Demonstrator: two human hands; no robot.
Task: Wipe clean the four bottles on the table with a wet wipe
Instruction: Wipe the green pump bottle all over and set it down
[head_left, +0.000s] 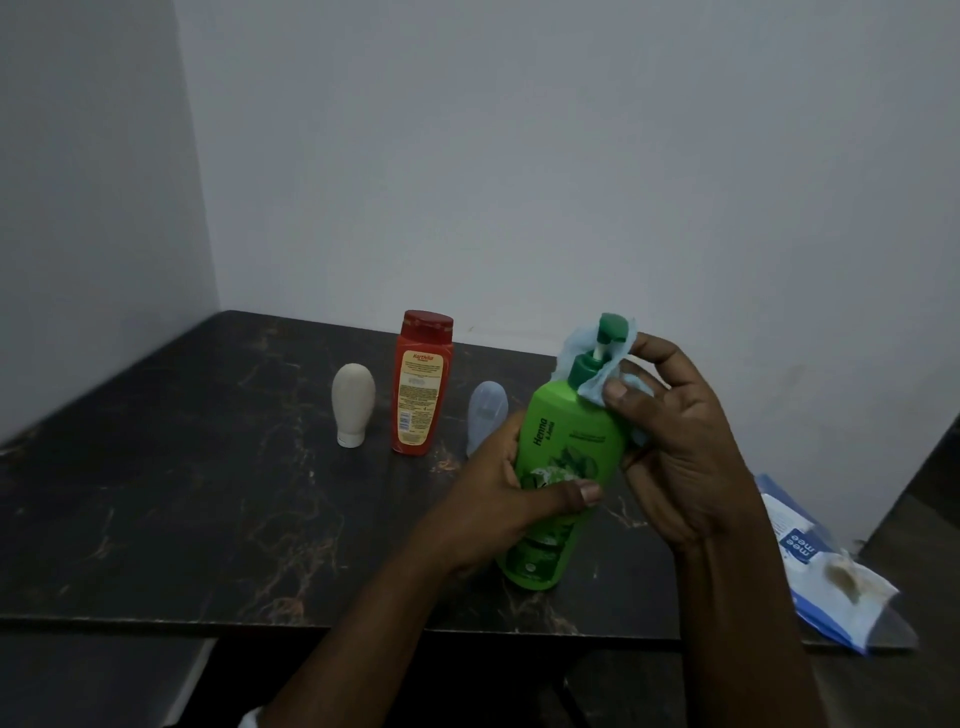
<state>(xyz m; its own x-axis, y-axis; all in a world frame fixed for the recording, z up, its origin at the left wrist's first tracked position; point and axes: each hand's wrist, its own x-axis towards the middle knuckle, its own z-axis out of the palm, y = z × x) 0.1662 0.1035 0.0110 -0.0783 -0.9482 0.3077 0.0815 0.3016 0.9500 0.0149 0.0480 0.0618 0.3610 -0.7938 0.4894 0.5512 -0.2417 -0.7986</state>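
Observation:
A green pump bottle (566, 441) is held tilted above the dark table (182, 493). My left hand (498, 499) grips its lower body, thumb across the label. My right hand (675, 436) pinches a pale blue wet wipe (597, 384), wrapped around the bottle's neck and pump head. A red bottle (421, 384) stands upright at the back. A small cream bottle (353, 402) stands on its cap to the left of it. A pale translucent bottle (485, 410) stands partly hidden behind my left hand.
A blue and white wet wipe pack (826, 566) lies at the table's right front corner, overhanging the edge. White walls close off the back and left sides. The table's front edge runs just under my forearms.

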